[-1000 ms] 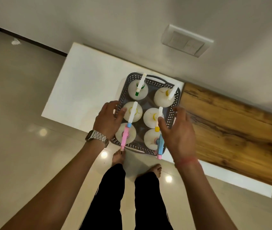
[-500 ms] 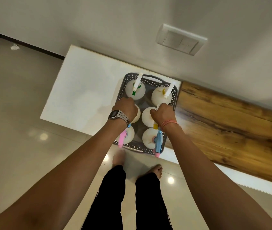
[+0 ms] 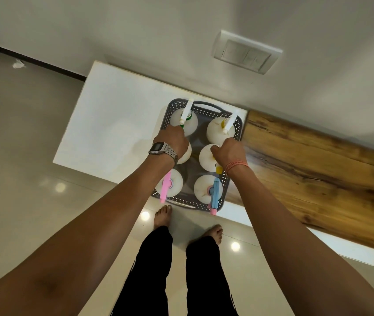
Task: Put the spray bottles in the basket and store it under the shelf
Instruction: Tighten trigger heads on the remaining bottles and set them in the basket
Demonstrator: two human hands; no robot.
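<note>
basket [image 3: 206,108]: grey plastic, perforated, matt
spray bottles [image 3: 216,133]: white plastic, smooth, semi-matt
shelf top [image 3: 113,124]: white, smooth
plank [image 3: 318,169]: wood, grainy, rough-looking
floor [image 3: 22,156]: glossy tile
watch [image 3: 164,150]: metal, shiny

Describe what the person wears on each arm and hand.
Both forearms are bare, with no sleeves in view. The left hand has a silver metal wristwatch with a rectangular digital face and a link band at the wrist. The right hand has a thin reddish-orange thread wound around the wrist. No gloves, and no rings can be seen.
</note>
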